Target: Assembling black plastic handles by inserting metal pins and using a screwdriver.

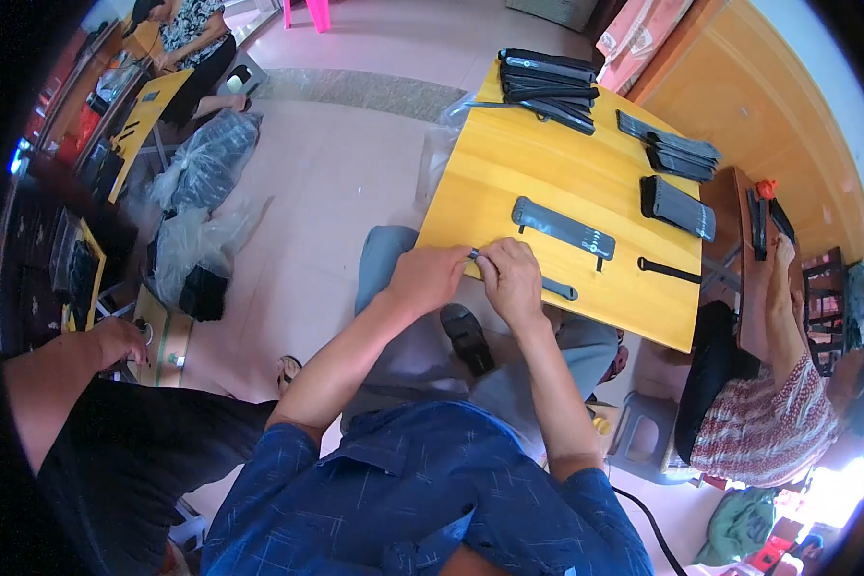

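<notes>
My left hand (pixel 432 278) and my right hand (pixel 513 280) meet at the near edge of the yellow table, fingers closed. Between the fingertips shows a small dark piece (pixel 473 254), pinched from both sides. A grey strap (pixel 561 289) with a rounded end sticks out beyond my right hand; whether it joins the small piece is hidden. Just past my hands lies a long flat grey piece (pixel 559 228) with a row of small marks and short dark tabs. Further right rests a thin black strap (pixel 670 270) with a looped end.
Stacks of black straps (pixel 547 82) and grey flat pieces (pixel 680 206) occupy the table's (pixel 470 182) far and right parts. Plastic bags (pixel 216 158) lie on the floor at left. Co-workers sit left and right; one bare arm (pixel 62 360) reaches in from the left.
</notes>
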`<state>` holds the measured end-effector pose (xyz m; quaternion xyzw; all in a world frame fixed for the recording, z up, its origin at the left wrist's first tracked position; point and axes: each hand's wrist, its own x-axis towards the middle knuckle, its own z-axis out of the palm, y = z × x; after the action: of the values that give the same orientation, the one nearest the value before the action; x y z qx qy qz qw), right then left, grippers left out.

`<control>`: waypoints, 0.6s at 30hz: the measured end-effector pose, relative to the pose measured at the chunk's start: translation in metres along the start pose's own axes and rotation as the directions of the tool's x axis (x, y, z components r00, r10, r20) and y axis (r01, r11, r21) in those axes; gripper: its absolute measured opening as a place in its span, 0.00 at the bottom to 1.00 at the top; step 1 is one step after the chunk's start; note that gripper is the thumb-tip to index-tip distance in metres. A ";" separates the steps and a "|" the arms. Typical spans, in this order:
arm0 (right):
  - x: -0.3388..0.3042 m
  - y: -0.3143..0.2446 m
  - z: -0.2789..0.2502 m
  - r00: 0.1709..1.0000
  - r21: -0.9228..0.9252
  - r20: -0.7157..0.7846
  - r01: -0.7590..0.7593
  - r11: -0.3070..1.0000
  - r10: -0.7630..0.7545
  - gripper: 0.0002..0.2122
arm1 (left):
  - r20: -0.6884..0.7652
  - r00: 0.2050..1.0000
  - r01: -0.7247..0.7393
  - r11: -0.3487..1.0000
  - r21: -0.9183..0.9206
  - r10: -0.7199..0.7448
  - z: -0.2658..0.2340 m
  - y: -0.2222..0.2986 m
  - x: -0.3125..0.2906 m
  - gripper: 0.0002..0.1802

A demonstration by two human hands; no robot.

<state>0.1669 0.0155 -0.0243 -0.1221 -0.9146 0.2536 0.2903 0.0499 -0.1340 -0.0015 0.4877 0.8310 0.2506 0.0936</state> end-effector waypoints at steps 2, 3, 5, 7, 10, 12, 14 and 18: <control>0.002 0.002 0.002 0.999 0.058 -0.026 -0.030 0.998 0.031 0.02 | -0.004 1.000 0.010 1.000 -0.003 -0.010 -0.001 -0.002 -0.002 0.15; 0.002 0.003 0.002 0.999 0.058 -0.022 -0.025 0.998 0.026 0.02 | -0.006 1.000 0.023 1.000 -0.011 -0.023 -0.001 -0.004 -0.003 0.15; 0.002 0.002 0.002 0.998 0.085 -0.005 -0.069 0.994 0.070 0.02 | -0.012 0.999 0.043 0.999 -0.022 -0.044 -0.001 -0.010 -0.008 0.16; 0.003 0.004 0.002 0.997 0.094 0.007 -0.079 0.992 0.079 0.03 | -0.019 0.995 0.091 0.992 -0.092 -0.094 -0.003 -0.015 -0.009 0.17; 0.006 0.008 0.001 0.993 0.117 0.035 -0.113 0.987 0.110 0.03 | 0.014 0.994 0.113 0.984 -0.134 -0.112 -0.007 -0.015 -0.009 0.18; 0.006 0.010 0.001 0.990 0.131 0.054 -0.135 0.982 0.129 0.03 | 0.006 0.996 0.093 0.984 -0.150 -0.093 -0.009 -0.013 -0.008 0.18; 0.006 0.008 0.000 0.987 0.151 0.071 -0.155 0.976 0.146 0.03 | -0.003 0.997 0.076 0.984 -0.163 -0.078 -0.008 -0.014 -0.009 0.18; 0.003 0.006 0.001 0.989 0.136 0.058 -0.145 0.980 0.139 0.04 | 0.001 0.998 0.057 0.990 -0.128 -0.058 -0.004 -0.015 -0.008 0.18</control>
<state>0.1646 0.0210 -0.0266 -0.1601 -0.8902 0.3402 0.2571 0.0410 -0.1482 -0.0061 0.4563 0.8270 0.3014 0.1307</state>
